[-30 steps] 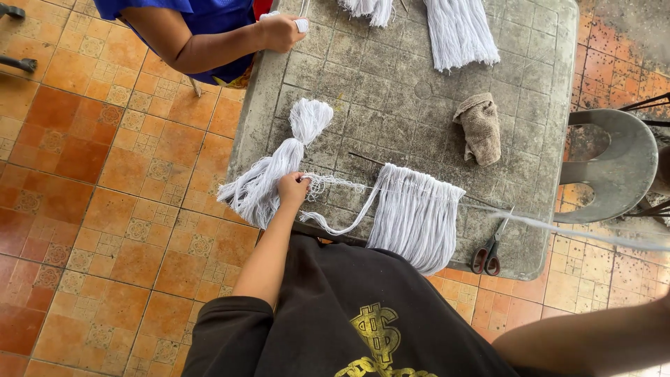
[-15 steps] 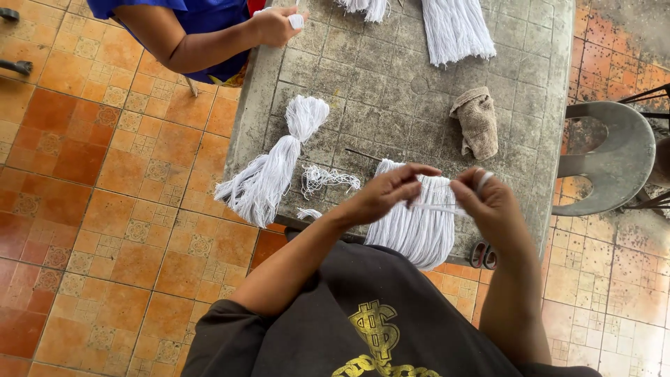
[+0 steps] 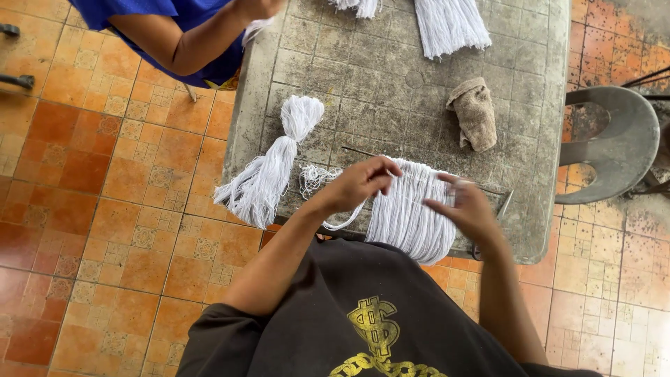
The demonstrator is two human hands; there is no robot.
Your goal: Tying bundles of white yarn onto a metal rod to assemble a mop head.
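- At the centre of the frame our left hand (image 3: 359, 185) rests on the top edge of a flat bundle of white yarn (image 3: 408, 216); its fingers are curled and pinch some strands.
- Our right hand (image 3: 469, 208) lies on the right side of the same bundle, fingers half spread; we cannot tell if it grips anything.
- The bundle hangs over the near edge of the grey surface (image 3: 391, 91).
- To the left lies a tied yarn tassel (image 3: 272, 164), and loose thread (image 3: 314, 178) is between it and our left hand.
- A brown cloth (image 3: 476, 113) lies to the upper right.
- Another person's arm (image 3: 188, 42) is at the upper left.
- A grey plastic chair (image 3: 614, 143) stands at the right.
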